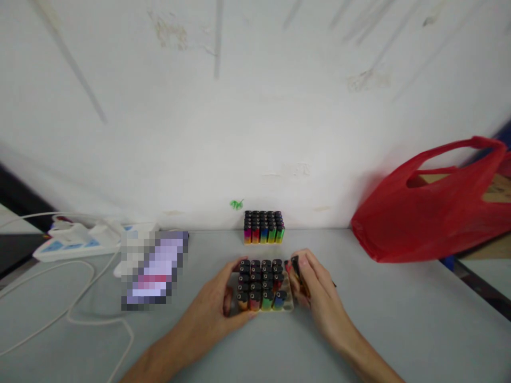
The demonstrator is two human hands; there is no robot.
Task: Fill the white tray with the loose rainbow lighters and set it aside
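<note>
Rows of black-topped lighters [254, 286] stand upright in a pale tray [288, 304] on the table. Its right side shows bare slots near the front. My left hand [217, 300] is wrapped round the tray's left side, with fingers behind and thumb at the front edge. At the tray's right side, my right hand [315, 282] is closed on lighters [297, 268] with black tops; how many is hidden by the fingers. A second block of colourful lighters [264, 227] stands farther back, by the wall.
A red bag [431, 213] rests at the right against the white wall [255, 106]. On the left of the grey table [207, 351] lie a phone with a blurred screen [159, 266], a white power strip [80, 242] and loose white cables [93, 322].
</note>
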